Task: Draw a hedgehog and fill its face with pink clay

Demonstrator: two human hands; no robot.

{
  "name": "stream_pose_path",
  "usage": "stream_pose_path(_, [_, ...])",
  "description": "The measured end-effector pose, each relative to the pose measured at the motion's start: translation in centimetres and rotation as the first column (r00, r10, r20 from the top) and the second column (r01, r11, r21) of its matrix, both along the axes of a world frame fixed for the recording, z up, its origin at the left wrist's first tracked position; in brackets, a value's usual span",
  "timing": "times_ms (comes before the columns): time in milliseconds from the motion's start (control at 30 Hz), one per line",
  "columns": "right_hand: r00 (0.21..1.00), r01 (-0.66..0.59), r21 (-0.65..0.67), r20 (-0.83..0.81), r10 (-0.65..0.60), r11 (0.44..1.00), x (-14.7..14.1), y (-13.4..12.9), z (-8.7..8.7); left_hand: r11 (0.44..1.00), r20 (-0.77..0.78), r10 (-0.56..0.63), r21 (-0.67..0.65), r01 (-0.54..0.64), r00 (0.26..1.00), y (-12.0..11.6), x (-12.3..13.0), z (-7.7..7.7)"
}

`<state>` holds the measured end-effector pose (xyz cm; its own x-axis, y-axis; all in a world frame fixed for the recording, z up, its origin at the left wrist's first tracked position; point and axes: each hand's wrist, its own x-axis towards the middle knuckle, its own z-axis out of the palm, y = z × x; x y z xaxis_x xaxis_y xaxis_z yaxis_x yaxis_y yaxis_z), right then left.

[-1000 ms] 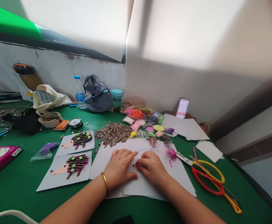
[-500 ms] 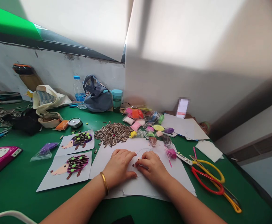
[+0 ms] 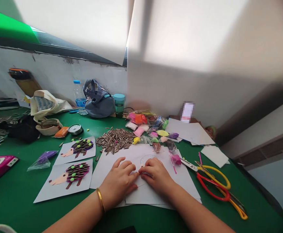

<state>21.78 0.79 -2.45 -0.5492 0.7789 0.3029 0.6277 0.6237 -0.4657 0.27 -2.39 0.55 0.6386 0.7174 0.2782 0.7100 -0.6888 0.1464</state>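
White paper sheets (image 3: 141, 194) lie stacked on the green table, with a faint drawn outline (image 3: 147, 158) on the top one. My left hand (image 3: 118, 181), a gold bangle at its wrist, rests over the left part of the sheets, its index fingertip near my right fingertips. My right hand (image 3: 156, 174) has thumb and fingers pinched at the outline's lower left edge; a small peach bit shows there, and what the fingers hold is too small to make out. Left of the sheets lie two hedgehog pictures (image 3: 59, 179) with seed spines and green dots.
A seed pile (image 3: 114, 139) lies behind the sheets, beside bagged coloured clay (image 3: 139, 131). Scissors with red and yellow handles (image 3: 213, 184) are at the right. A metal tin (image 3: 75, 129), purple clay bag (image 3: 45, 157) and magenta device (image 3: 0, 168) sit left. A blue bag (image 3: 99, 105) stands behind.
My left hand has shifted its fingers, the index fingertip now closer to my right fingertips. The right hand stays pinched at the outline. The whole view has moved slightly.
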Motion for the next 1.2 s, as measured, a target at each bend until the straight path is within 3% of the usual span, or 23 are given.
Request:
stream_pose_path(667, [0.999, 0.024, 0.024, -0.049, -0.022, 0.999, 0.8, -0.4, 0.4, 0.999, -0.03, 0.003, -0.033, -0.004, 1.0, 0.0, -0.1, -0.4])
stream_pose_path(900, [0.994, -0.029, 0.126, 0.111, 0.015, 0.992, 1.6, -1.3, 1.0, 0.999, -0.01, 0.001, -0.034, -0.002, 1.0, 0.1, -0.1, -0.6])
stream_pose_path(1200, [0.987, -0.035, 0.145, 0.159, 0.012, 0.989, 1.1, -1.4, 0.8, 1.0, -0.005, -0.008, -0.016, 0.008, 1.0, 0.2, 0.0, -0.9])
